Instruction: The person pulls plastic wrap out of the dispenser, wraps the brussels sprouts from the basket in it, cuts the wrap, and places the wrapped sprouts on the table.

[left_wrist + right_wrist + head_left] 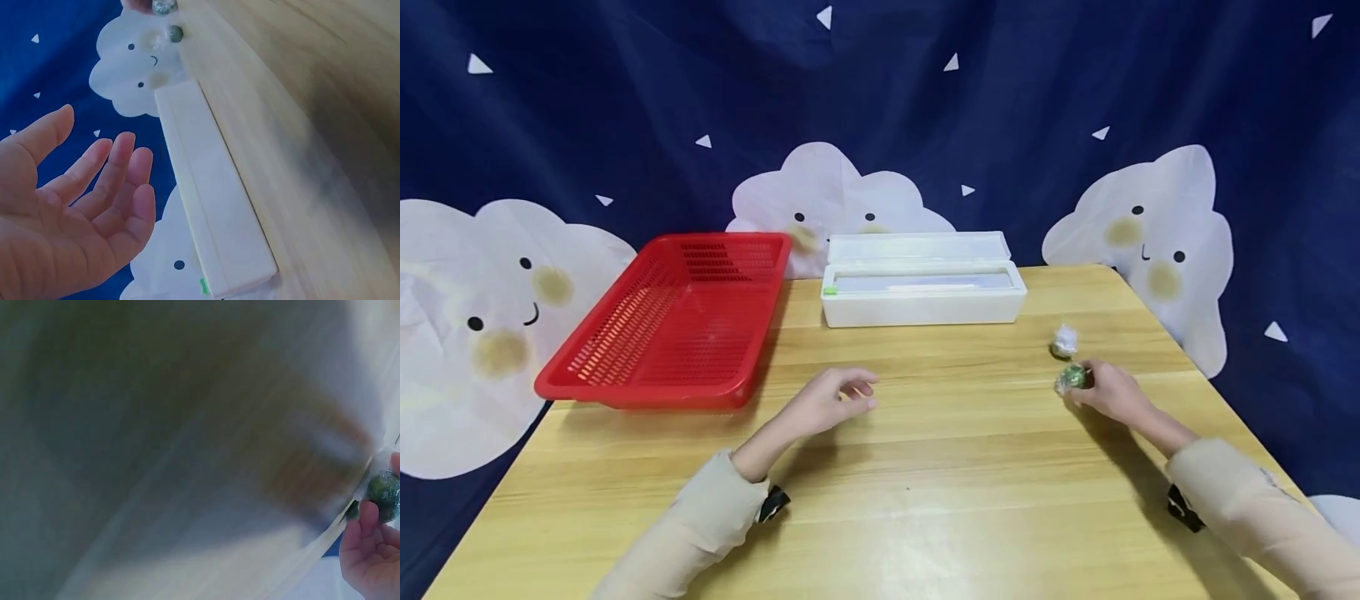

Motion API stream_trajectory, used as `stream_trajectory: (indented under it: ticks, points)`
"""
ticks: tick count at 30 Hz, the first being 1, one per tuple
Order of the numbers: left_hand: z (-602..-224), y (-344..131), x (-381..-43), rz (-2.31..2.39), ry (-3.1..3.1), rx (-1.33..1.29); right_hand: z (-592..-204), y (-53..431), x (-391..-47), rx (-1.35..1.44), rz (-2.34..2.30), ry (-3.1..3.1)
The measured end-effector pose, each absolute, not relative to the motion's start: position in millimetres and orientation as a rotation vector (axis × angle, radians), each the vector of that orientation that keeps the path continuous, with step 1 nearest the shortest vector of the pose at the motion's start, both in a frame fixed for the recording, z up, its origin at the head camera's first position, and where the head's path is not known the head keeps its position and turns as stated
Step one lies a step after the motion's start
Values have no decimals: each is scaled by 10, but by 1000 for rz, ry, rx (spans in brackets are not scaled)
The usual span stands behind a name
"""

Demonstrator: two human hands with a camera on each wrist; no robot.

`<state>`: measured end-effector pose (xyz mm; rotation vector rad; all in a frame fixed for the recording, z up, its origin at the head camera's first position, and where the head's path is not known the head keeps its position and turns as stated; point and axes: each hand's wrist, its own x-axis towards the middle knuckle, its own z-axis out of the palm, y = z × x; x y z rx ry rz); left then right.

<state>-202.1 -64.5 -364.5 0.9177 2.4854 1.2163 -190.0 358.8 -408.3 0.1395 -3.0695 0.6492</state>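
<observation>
My right hand [1116,392] pinches a round green thing wrapped in clear film [1073,377] at the right side of the table. Its kind is hidden by the wrapping; in the right wrist view the wrapped green ball [383,492] shows between thumb and fingers. Just behind it sits a second wrapped ball [1063,342], with whitish film bunched on top and dark green below. My left hand [831,402] hovers over the middle of the table, holding nothing. Loosely bent fingers [115,175] and an upturned palm show in the left wrist view.
A long white box [925,310] with its lid raised and a green tab at its left end stands at the back centre. To the left is a red perforated plastic basket [737,392]. Behind the wooden table [925,483] hangs a blue cloud-patterned curtain [880,92].
</observation>
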Motion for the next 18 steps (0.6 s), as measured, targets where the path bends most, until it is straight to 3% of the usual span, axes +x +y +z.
stream_trajectory:
  ticks: [9, 18]
  points:
    - [-3593, -836, -1853, 1233, 2693, 801, -4009, 3740, -2045, 60, 724, -3140]
    - [-3499, -1083, -1801, 922, 3362, 1230, -3656, 3685, -1921, 142, 509, -3140]
